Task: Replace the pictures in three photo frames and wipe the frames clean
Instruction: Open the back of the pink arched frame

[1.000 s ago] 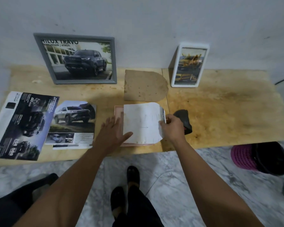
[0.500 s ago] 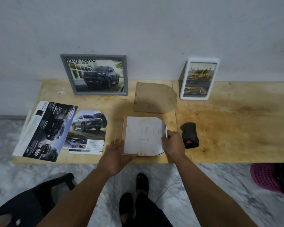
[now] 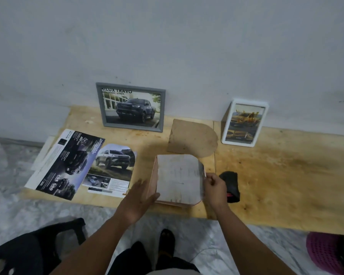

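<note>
Paper (image 3: 180,177) is pinched at its edge by the right hand (image 3: 214,187); the left hand (image 3: 139,197) is spread flat, touching the pink frame (image 3: 152,181).

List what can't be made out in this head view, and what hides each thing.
- Printed face of the white sheet: turned away; only its blank back shows.
- Pink frame: mostly covered by the sheet and the left hand.
- Small print on the brochure: too small, blurred.
- Black cloth: partly behind the right hand.
- Purple basket: cut off by the frame's edge.
</note>
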The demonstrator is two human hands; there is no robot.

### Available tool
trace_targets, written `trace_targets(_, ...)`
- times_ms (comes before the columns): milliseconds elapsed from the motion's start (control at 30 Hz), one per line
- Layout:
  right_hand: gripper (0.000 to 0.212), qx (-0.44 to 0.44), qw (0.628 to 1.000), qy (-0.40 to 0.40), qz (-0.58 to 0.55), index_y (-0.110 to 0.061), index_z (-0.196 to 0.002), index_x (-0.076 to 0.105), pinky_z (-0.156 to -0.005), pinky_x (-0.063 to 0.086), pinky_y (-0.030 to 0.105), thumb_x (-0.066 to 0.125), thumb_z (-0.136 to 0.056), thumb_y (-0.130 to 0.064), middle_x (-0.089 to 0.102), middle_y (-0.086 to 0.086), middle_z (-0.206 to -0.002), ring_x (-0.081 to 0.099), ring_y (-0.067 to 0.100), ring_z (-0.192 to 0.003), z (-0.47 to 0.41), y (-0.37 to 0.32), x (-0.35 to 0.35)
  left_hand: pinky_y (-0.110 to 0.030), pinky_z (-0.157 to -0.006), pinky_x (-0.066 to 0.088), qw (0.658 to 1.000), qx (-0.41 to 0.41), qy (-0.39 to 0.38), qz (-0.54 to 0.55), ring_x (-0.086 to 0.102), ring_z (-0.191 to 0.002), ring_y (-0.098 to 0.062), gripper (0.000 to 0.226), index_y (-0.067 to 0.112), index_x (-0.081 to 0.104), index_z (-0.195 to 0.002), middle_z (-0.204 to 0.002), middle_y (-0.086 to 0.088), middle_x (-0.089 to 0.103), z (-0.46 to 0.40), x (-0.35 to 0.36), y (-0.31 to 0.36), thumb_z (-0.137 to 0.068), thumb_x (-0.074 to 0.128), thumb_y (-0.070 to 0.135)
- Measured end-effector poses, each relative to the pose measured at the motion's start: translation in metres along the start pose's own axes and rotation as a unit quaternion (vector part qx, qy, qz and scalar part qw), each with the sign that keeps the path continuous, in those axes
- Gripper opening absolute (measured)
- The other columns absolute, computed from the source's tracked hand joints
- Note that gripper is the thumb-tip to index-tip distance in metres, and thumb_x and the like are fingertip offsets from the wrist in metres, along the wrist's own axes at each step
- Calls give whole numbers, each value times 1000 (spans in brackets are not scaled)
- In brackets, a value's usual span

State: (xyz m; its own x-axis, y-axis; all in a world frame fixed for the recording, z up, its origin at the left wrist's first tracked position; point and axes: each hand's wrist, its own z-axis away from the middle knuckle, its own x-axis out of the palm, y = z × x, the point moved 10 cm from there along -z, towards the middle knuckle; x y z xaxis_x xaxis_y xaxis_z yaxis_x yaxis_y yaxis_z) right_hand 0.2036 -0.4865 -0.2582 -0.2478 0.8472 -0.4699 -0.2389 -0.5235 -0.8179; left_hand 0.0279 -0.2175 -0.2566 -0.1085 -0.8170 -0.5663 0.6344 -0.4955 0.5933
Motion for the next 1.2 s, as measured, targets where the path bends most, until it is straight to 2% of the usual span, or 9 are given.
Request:
trace_targets(100, 27, -33, 999, -4, -37, -24, -95, 73, -73, 57, 36, 53, -102, -8, 74, -5, -84, 69, 13, -80, 5, -39, -4, -44, -117, 39, 983, -38, 55, 169, 45, -144, -22, 127, 30, 38, -158, -159, 1, 44, -8, -22, 1, -55, 48, 104)
trace_targets(233, 29, -60, 996, -39, -61, -31, -99, 73, -62, 50, 11, 56, -101, -7, 76, -12, -86, 70, 6, -81, 9, -89, 16, -49, -101, 55, 902, -65, 87, 418, 65, -121, -24, 54, 24, 54, -146, -142, -5, 63, -20, -45, -4, -97, 71, 33)
trace_targets(367, 24, -58, 991, -80, -90, -30, -114, 66, -60, 54, 18, 59, -101, -11, 75, -7, -91, 71, 3, -78, 7, -124, 65, -52, -87, 61, 879, -71, 175, 437, 71, -104, -23, 34, 24, 64, -129, -125, -4, 71, -18, -88, -29, -96, 71, 18)
trace_targets(467, 26, -58, 989, -116, -65, -27, -116, 65, -71, 57, 30, 64, -97, -9, 73, -4, -98, 70, 18, -93, -1, -142, 120, -42, -82, 59, 857, -70, 259, 439, 67, -103, -18, 39, 30, 56, -128, -119, 5, 69, -9, -128, -57, -97, 66, 9)
trace_targets(700, 36, -111, 969, -214, 56, -20, -128, 67, -85, 53, 31, 64, -92, -13, 71, -6, -111, 66, 15, -101, -7, -206, 286, -30, -70, 53, 784, -133, 374, 478, 69, -94, -22, 49, 29, 55, -141, -113, -5, 71, 7, -207, -167, -100, 60, 4)
trace_targets(900, 32, -112, 939, -304, 111, -19, -126, 70, -93, 49, 30, 67, -94, -23, 68, -4, -117, 62, 14, -107, -9, -228, 435, -47, -108, 50, 735, -225, 392, 506, 65, -116, -25, 57, 22, 54, -147, -111, 8, 67, 5, -237, -277, -94, 75, 23)
trace_targets(967, 29, -112, 927, -335, 128, -21, -123, 72, -93, 49, 32, 65, -95, -21, 68, -8, -114, 62, 12, -106, -6, -232, 474, -50, -107, 50, 722, -238, 389, 521, 65, -117, -24, 61, 22, 54, -147, -105, 15, 65, 4, -240, -302, -91, 79, 27)
trace_targets(1100, 29, -121, 906, -364, 177, -20, -119, 74, -90, 52, 32, 60, -95, -14, 73, 0, -117, 67, 19, -107, -8, -231, 530, -53, -104, 53, 703, -255, 386, 540, 68, -114, -29, 61, 18, 55, -144, -123, -7, 69, -4, -244, -341, -90, 81, 25)
trace_targets(1200, 38, -128, 892, -370, 224, -16, -131, 69, -96, 50, 31, 56, -95, -17, 68, 6, -131, 63, 26, -118, -15, -227, 551, -56, -101, 54, 725, -273, 380, 506, 69, -109, -33, 49, 15, 60, -137, -112, -9, 69, -8, -246, -355, -92, 78, 24)
